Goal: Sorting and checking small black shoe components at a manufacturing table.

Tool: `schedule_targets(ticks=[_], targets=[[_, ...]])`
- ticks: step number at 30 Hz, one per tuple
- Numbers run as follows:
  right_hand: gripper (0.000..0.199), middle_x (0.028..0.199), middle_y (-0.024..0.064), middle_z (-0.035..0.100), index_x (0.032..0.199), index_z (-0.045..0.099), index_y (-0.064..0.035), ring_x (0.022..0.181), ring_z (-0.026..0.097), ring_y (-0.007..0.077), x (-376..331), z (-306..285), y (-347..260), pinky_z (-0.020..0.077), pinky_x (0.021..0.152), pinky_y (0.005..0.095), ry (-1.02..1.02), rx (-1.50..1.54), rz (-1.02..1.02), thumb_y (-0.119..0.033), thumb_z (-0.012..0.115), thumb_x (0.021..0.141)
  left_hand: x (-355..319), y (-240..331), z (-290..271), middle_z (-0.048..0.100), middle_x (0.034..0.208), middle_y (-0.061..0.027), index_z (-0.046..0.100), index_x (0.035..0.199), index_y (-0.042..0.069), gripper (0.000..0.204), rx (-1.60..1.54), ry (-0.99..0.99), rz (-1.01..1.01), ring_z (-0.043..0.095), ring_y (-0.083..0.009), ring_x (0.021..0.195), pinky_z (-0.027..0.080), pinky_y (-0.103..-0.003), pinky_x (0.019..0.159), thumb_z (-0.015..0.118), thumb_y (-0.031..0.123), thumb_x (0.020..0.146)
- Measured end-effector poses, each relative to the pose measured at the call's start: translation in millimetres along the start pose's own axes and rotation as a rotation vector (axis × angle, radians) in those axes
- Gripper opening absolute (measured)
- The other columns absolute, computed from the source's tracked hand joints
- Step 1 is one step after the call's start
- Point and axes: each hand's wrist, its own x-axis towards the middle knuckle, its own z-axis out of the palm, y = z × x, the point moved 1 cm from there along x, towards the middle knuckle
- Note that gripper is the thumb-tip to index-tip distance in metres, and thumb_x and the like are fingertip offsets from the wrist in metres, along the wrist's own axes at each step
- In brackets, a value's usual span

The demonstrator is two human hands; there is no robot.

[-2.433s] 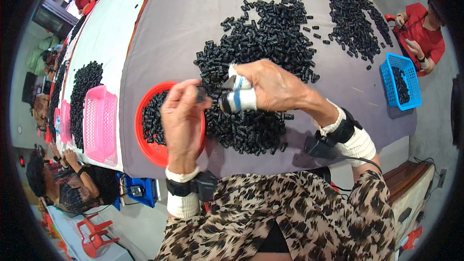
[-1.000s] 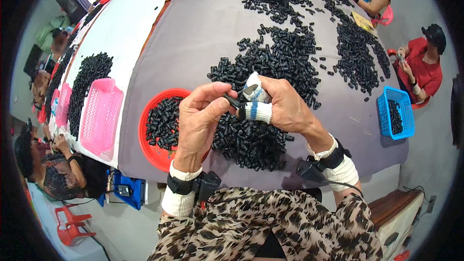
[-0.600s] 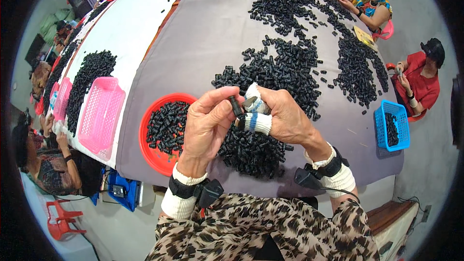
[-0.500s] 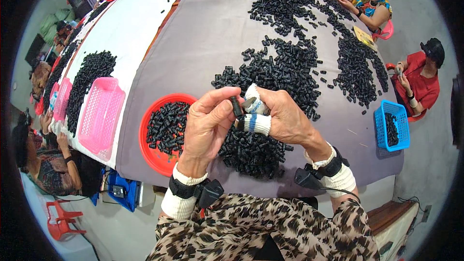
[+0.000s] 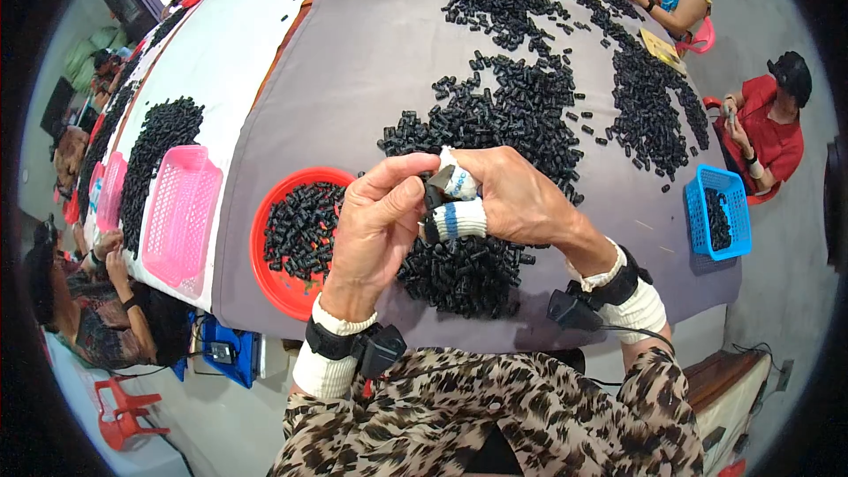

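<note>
Between thumb and fingers, my left hand [image 5: 371, 221] pinches a small black cylindrical plastic part [image 5: 432, 198], mostly covered by the fingers now. My right hand [image 5: 526, 199] is closed, with white cloth sleeves on the thumb and a finger. A small metal blade [image 5: 441, 178] shows at the right thumb, against the part. Under both hands lies a heap of similar black parts [image 5: 464, 278]. To the left, a round red tray [image 5: 268, 278] holds more of them.
A pink basket [image 5: 210, 203] stands on the white cloth at left; a blue basket [image 5: 726, 252] with black parts is at right. More black parts [image 5: 503, 0] spread across the grey tablecloth [image 5: 336, 97]. Other people sit around the table, one in red [image 5: 768, 137] at right.
My right hand has tilted and drawn in closer to my left, so the black part is more covered and the blade has turned. The whole view has shifted slightly.
</note>
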Motion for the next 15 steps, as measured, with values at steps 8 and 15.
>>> schedule_targets(ticks=[8, 15], targets=[[0.043, 0.062, 0.0115, 0.053, 0.075, 0.051, 0.0006, 0.056, 0.053, 0.0242, 0.1, 0.0, 7.2, 0.0418, 0.055, 0.0359, -0.029, 0.024, -0.005, -0.038, 0.069, 0.070, 1.2, -3.4, -2.8, 0.063, 0.098, -0.0084, 0.059, 0.108, -0.002, 0.023, 0.004, 0.009, -0.022, 0.059, -0.0131, 0.087, 0.047, -0.026, 0.078, 0.058, 0.007, 0.086], [0.038, 0.068, 0.0063, 0.055, 0.094, 0.057, -0.0014, 0.061, 0.050, 0.0141, -2.6, -1.3, 12.5, 0.0434, 0.060, 0.0292, -0.102, -0.010, 0.022, -0.030, 0.071, 0.074, 1.3, -7.0, -0.3, 0.063, 0.098, -0.0076, 0.059, 0.107, -0.002, 0.023, -0.012, 0.027, -0.059, 0.059, -0.0117, 0.084, 0.048, -0.024, 0.076, 0.058, 0.007, 0.086]])
